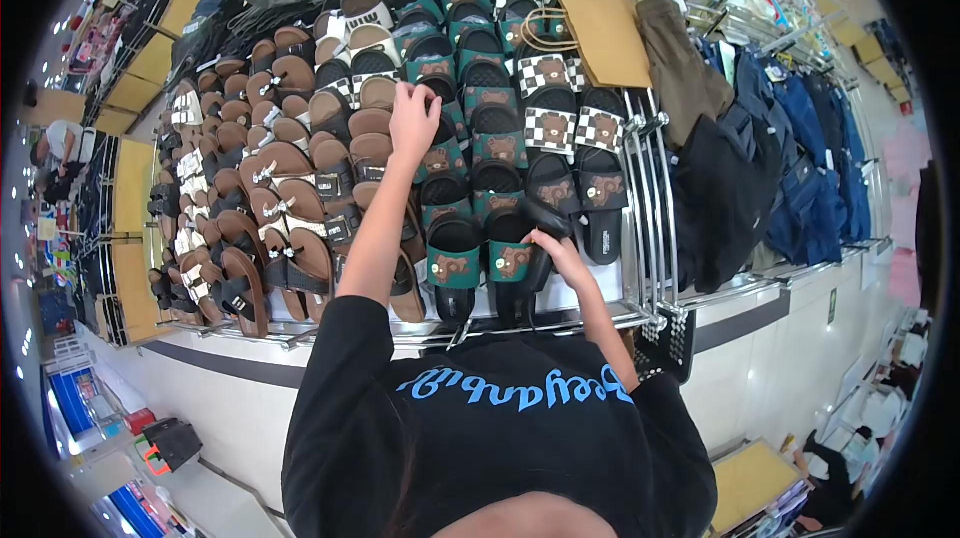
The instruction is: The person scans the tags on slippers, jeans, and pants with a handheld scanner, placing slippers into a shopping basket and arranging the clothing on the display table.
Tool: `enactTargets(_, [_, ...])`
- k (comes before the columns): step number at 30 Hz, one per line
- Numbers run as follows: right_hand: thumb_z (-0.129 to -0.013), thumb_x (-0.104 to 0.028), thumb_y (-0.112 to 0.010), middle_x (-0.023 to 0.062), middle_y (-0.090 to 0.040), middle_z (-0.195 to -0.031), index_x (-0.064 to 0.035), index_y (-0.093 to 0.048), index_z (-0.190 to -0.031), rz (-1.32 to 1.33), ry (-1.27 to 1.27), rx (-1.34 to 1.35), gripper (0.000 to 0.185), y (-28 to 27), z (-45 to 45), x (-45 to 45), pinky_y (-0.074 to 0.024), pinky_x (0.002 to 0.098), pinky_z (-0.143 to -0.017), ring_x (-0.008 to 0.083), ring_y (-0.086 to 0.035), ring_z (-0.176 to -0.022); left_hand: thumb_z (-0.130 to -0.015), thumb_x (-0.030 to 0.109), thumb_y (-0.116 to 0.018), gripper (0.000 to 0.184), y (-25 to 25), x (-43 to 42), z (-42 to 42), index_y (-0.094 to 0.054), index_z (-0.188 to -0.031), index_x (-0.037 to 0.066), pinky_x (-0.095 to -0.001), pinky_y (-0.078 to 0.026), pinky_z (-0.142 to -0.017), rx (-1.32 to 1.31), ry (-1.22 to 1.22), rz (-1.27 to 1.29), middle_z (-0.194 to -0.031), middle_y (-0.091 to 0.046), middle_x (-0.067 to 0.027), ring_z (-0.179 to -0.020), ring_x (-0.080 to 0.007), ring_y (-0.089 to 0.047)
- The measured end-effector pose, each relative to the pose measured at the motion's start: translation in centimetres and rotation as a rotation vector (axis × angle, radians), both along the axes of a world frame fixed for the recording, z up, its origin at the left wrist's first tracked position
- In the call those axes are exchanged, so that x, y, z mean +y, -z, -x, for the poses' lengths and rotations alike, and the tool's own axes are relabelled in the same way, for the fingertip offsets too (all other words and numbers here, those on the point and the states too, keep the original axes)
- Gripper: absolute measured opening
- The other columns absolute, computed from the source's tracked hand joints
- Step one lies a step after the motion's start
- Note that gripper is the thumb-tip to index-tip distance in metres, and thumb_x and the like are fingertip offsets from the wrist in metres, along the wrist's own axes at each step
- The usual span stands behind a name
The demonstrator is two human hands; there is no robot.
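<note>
Head view: a dark, tilted slide sandal (546,217) in the right hand (557,252) could slip onto the crowded rack.
The right hand's fingers close round it at the near edge of the display, beside a green-banded black slide with a brown bear (510,260); a loose pinch could let it drop, and a turn of the wrist could knock that neighbour askew. The left hand (415,123), its fingers bent and narrowly gathered, is over the middle rows near a plain brown-topped slide (381,93); I cannot tell whether it touches or holds anything. Because the rows stand so tight, a low sweep of that forearm could drag brown sandals with pale straps (283,206) out of line.
</note>
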State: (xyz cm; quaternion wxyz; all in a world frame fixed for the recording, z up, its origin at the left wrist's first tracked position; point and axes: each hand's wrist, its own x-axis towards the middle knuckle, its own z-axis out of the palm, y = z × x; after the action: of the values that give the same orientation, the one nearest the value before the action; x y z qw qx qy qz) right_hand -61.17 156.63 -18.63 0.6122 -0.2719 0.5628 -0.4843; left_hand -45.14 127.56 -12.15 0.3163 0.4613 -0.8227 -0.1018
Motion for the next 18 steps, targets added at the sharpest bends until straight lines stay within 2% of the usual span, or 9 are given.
enactTargets(1, [-0.085, -0.039, -0.058, -0.0001, -0.059, -0.081, -0.0037, -0.067, -0.086, -0.015, -0.001, -0.015, 0.036, -0.2, 0.0, 0.1, -0.0409, 0.0241, -0.069, 0.0092, -0.052, -0.077, -0.082, 0.017, -0.062, 0.012, 0.6, 0.9, -0.6, -0.058, -0.083, 0.006, -0.0418, -0.045, -0.077, 0.068, -0.014, 0.010, -0.093, -0.048, -0.0114, -0.088, -0.0324, -0.053])
enactTargets(2, [-0.084, -0.038, -0.058, -0.0003, -0.059, -0.080, -0.0042, -0.067, -0.085, -0.027, 0.001, -0.028, 0.035, -0.4, 0.0, 0.1, -0.0409, 0.0243, -0.069, 0.0097, -0.052, -0.077, -0.084, 0.020, -0.061, 0.020, 1.1, 1.7, -1.5, -0.058, -0.096, 0.005, -0.0422, -0.044, -0.081, 0.002, -0.006, -0.031, -0.099, -0.049, -0.0142, -0.093, -0.0343, -0.052])
enactTargets(6, [-0.084, -0.039, -0.058, 0.0004, -0.060, -0.083, -0.0037, -0.068, -0.087, -0.046, -0.015, -0.016, 0.036, 0.4, 0.2, 0.0, -0.0410, 0.0249, -0.072, 0.0108, -0.053, -0.080, -0.084, 0.017, -0.062, 0.042, 1.4, 6.7, -3.4, -0.049, -0.120, 0.000, -0.0420, -0.041, -0.089, 0.039, -0.080, 0.108, -0.115, -0.047, -0.0200, -0.107, -0.0368, -0.047])
enactTargets(7, [-0.084, -0.039, -0.058, 0.0005, -0.060, -0.084, -0.0038, -0.068, -0.087, -0.045, -0.021, -0.012, 0.036, 0.1, 0.3, 0.0, -0.0410, 0.0250, -0.073, 0.0111, -0.053, -0.081, -0.082, 0.014, -0.063, 0.041, 1.6, 7.7, -3.6, -0.050, -0.119, 0.002, -0.0420, -0.040, -0.090, 0.071, -0.100, 0.118, -0.115, -0.047, -0.0195, -0.107, -0.0365, -0.047])
enactTargets(9, [-0.084, -0.039, -0.059, 0.0009, -0.060, -0.085, -0.0038, -0.068, -0.087, -0.044, -0.029, -0.006, 0.037, 0.1, 0.2, 0.0, -0.0409, 0.0251, -0.075, 0.0114, -0.053, -0.083, -0.081, 0.016, -0.065, 0.042, 1.8, 9.2, -4.4, -0.052, -0.119, 0.005, -0.0405, -0.039, -0.093, 0.078, -0.017, -0.068, -0.115, -0.047, -0.0176, -0.110, -0.0353, -0.046])
enactTargets(13, [-0.084, -0.040, -0.059, 0.0011, -0.061, -0.087, -0.0032, -0.067, -0.088, -0.049, -0.037, 0.005, 0.038, 0.0, 0.2, -0.1, -0.0409, 0.0253, -0.076, 0.0114, -0.053, -0.085, -0.077, 0.014, -0.067, 0.045, 2.0, 9.7, -4.3, -0.053, -0.120, 0.007, -0.0418, -0.038, -0.095, -0.057, -0.012, 0.010, -0.113, -0.051, -0.0138, -0.109, -0.0346, -0.046])
enactTargets(14, [-0.084, -0.040, -0.059, 0.0011, -0.061, -0.087, -0.0031, -0.067, -0.088, -0.056, -0.041, 0.005, 0.038, -0.3, 0.2, -0.1, -0.0409, 0.0253, -0.076, 0.0114, -0.053, -0.085, -0.075, 0.019, -0.069, 0.041, 2.0, 9.1, -4.3, -0.057, -0.112, 0.009, -0.0414, -0.041, -0.087, -0.105, 0.029, 0.069, -0.106, -0.056, -0.0102, -0.103, -0.0319, -0.049])
enactTargets(17, [-0.084, -0.041, -0.059, 0.0013, -0.061, -0.087, -0.0029, -0.067, -0.088, -0.039, -0.040, 0.006, 0.039, -0.7, 0.2, 0.0, -0.0411, 0.0252, -0.076, 0.0113, -0.052, -0.084, -0.073, 0.026, -0.070, 0.029, -0.1, 7.1, -4.6, -0.061, -0.095, 0.009, -0.0399, -0.041, -0.076, -0.374, 0.039, -0.026, -0.096, -0.060, -0.0058, -0.091, -0.0288, -0.052])
enactTargets(18, [-0.084, -0.041, -0.059, 0.0014, -0.061, -0.087, -0.0028, -0.067, -0.088, -0.028, -0.037, 0.004, 0.039, -0.7, 0.1, 0.0, -0.0413, 0.0251, -0.075, 0.0113, -0.052, -0.083, -0.073, 0.031, -0.069, 0.024, 0.2, 6.1, -4.8, -0.060, -0.080, 0.009, -0.0388, -0.039, -0.069, -0.332, 0.091, 0.077, -0.085, -0.062, -0.0028, -0.081, -0.0269, -0.052])
